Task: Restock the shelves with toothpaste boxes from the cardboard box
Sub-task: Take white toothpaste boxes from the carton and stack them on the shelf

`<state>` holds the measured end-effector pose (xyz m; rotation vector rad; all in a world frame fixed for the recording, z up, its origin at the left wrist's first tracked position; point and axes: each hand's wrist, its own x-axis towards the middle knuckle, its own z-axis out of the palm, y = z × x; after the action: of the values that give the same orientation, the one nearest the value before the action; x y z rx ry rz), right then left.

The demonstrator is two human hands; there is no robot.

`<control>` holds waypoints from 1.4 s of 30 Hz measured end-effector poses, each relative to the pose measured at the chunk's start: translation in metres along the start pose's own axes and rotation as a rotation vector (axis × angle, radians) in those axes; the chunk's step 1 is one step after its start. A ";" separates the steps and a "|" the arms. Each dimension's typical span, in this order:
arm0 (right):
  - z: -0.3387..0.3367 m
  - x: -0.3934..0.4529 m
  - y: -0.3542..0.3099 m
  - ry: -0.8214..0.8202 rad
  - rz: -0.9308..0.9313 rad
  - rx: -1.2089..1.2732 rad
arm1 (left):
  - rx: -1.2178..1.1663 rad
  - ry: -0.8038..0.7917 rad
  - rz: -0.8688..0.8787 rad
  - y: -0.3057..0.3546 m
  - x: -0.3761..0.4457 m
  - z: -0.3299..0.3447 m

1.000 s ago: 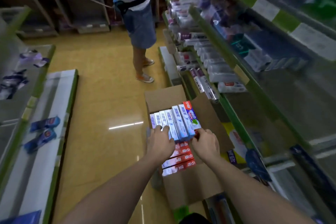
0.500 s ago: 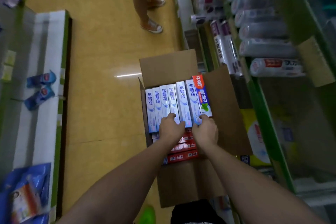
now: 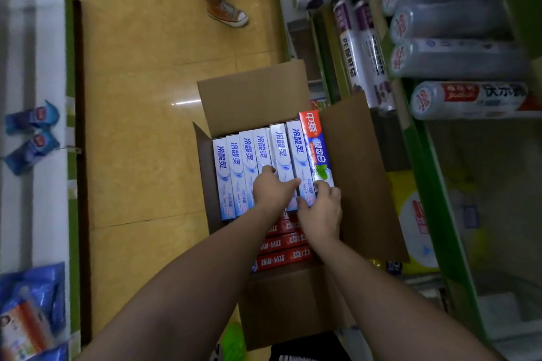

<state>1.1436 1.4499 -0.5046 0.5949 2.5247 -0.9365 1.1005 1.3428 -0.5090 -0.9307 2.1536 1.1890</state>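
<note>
My left hand (image 3: 271,189) and right hand (image 3: 321,208) are down in the cardboard box (image 3: 252,91) on the floor, fingers curled over the near ends of the white toothpaste boxes (image 3: 296,152); whether either grip has truly closed on one, I cannot tell. The box looks nearly full, red boxes (image 3: 281,258) stacked nearer me, so the shelf (image 3: 425,155) on the right is barely restocked, I judge

Open cardboard box (image 3: 252,91) on yellow floor (image 3: 140,67), row of white-blue toothpaste boxes (image 3: 234,173) inside, red toothpaste boxes (image 3: 281,258) nearer, left hand (image 3: 271,189) and right hand (image 3: 321,208) gripped two white-blue boxes, green shelves (image 3: 422,138) at right held wrapped rolls (image 3: 466,99).
</note>
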 end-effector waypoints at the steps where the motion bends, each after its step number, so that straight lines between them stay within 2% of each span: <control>1: -0.001 -0.001 0.001 0.001 -0.006 -0.008 | 0.011 0.001 -0.009 -0.001 0.001 -0.001; 16: 0.008 -0.012 0.010 -0.018 -0.077 -0.071 | 0.052 0.098 -0.050 -0.027 -0.029 -0.015; 23: 0.011 -0.004 -0.001 -0.101 -0.024 -0.165 | 0.028 0.161 0.019 -0.035 -0.038 -0.024; 28: 0.002 -0.006 -0.008 -0.061 -0.007 -0.141 | 0.014 0.107 0.023 -0.027 -0.042 -0.027; 37: -0.024 -0.046 -0.033 0.037 -0.041 -0.086 | -0.075 0.155 0.107 -0.010 -0.078 -0.061; 42: -0.049 -0.091 -0.052 0.145 -0.102 -0.039 | -0.114 0.171 0.204 0.009 -0.121 -0.098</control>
<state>1.1832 1.4250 -0.3990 0.5442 2.7187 -0.9064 1.1609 1.3002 -0.3722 -0.9065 2.3844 1.3875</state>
